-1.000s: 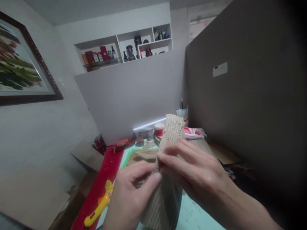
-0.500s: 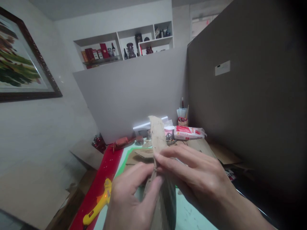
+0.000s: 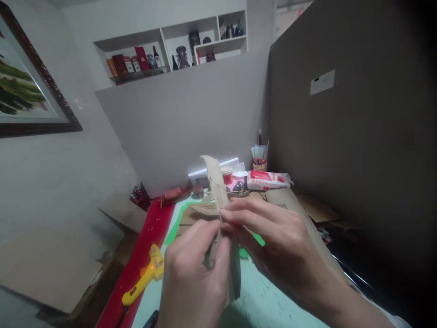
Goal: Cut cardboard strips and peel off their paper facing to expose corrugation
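Note:
A long, torn-edged cardboard strip (image 3: 217, 182) rises between my hands, its top end curling to the left. My left hand (image 3: 196, 269) pinches its lower part between thumb and fingers. Just above and to the right, my right hand (image 3: 273, 237) grips the same strip with thumb and fingertips. The strip's lower end hangs behind my left hand and is partly hidden. To the left of my hands lies a yellow hot glue gun (image 3: 145, 275) with a small orange light glowing on it.
Cardboard pieces (image 3: 191, 221) lie on a green-edged sheet. Behind are a wipes pack (image 3: 268, 180), a cup with scissors (image 3: 260, 164) and a red-and-white tub (image 3: 226, 175). A grey partition (image 3: 191, 123) stands at the back, a dark one (image 3: 341, 150) at right. A red strip (image 3: 153, 228) runs along the left edge.
The cardboard strip has turned and tilted left, showing narrower, with both hands still on it. The view has shifted slightly, and the red-and-white tub behind the strip now shows.

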`<state>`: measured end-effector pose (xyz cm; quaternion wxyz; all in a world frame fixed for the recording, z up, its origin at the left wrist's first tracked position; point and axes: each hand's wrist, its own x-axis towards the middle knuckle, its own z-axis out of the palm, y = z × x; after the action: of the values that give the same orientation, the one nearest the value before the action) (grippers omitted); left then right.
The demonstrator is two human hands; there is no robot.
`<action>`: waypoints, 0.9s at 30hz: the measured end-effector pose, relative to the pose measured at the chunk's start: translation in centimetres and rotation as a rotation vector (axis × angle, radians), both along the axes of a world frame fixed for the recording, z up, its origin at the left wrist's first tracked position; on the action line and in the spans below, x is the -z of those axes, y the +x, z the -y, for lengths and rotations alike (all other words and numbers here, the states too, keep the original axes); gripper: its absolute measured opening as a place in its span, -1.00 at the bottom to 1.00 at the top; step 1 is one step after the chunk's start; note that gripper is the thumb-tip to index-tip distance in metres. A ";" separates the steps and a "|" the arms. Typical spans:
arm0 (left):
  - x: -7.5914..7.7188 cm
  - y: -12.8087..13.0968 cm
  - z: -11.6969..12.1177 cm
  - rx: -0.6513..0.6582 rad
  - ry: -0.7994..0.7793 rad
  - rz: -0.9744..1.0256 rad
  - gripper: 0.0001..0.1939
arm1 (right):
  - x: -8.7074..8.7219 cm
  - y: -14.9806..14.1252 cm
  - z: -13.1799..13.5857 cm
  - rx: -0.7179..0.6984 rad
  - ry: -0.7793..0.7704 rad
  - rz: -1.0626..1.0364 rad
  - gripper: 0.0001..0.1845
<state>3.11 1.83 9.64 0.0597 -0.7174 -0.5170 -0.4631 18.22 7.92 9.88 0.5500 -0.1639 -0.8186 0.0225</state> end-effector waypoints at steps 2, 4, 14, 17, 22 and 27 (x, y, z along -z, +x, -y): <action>0.0 0.0 0.0 -0.007 0.010 -0.001 -0.88 | 0.1 -0.1 0.0 -0.003 0.021 -0.020 -0.85; 0.0 -0.1 0.0 -0.005 -0.009 0.005 -0.89 | 0.1 -0.2 0.1 -0.004 0.021 -0.025 -0.84; 0.2 -0.5 -0.4 -0.020 -0.028 0.017 -0.88 | 0.6 -0.9 -0.2 0.002 0.023 -0.052 -0.83; 0.0 -0.3 -0.4 -0.013 -0.053 0.038 -0.90 | 0.5 -0.8 -0.4 -0.012 -0.016 -0.048 -0.83; -0.5 0.1 -0.3 0.014 -0.078 0.304 -0.87 | -0.1 0.1 -0.8 -0.064 -0.047 -0.034 -0.82; -1.1 0.3 -0.1 0.159 -0.255 0.630 -0.80 | -0.8 1.4 -1.0 -0.119 -0.038 -0.056 -0.81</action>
<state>3.39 1.95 10.71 -0.2290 -0.5788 -0.5063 -0.5968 19.58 8.88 10.65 0.5670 -0.1248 -0.8107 0.0754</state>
